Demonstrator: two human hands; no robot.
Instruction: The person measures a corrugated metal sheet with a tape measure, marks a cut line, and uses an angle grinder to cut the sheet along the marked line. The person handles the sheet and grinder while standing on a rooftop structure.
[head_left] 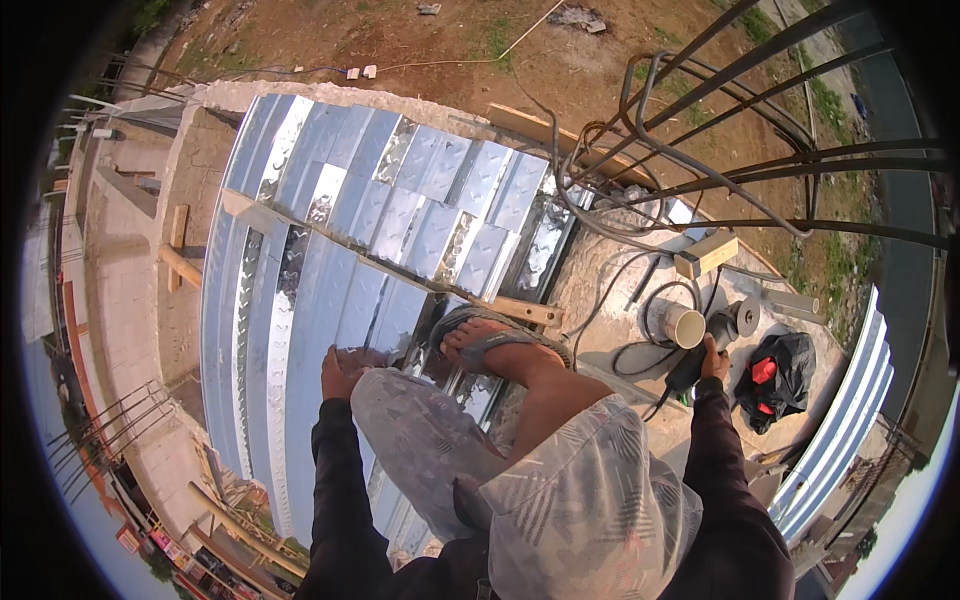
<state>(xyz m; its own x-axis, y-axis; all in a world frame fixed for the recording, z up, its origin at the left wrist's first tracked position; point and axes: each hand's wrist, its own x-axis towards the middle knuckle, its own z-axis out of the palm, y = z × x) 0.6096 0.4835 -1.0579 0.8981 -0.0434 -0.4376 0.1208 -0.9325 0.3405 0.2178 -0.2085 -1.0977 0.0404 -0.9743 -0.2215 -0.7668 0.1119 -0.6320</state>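
Note:
Long, shiny ribbed metal panels (pixel 340 290) lie side by side in front of me. My left hand (pixel 342 373) is beside my left knee, its fingers curled on a panel's raised edge; the fingertips are partly hidden. Off to the right, my right hand (pixel 713 361) is wrapped round the black body of an angle grinder (pixel 688 371), whose grey disc (pixel 745 316) points away from me. My sandalled foot (pixel 490 345) stands on the panels, near a short wooden strip with holes (pixel 525 311).
Beside the grinder are a cream pipe piece (pixel 685 327), black cable, a wood block (pixel 706 254) and a black plastic bag (pixel 785 375) with something red. Bent steel bars (pixel 760 165) jut in from the upper right. Corrugated sheets (pixel 835 425) lean at the far right; a concrete wall edge (pixel 195 150) borders the left.

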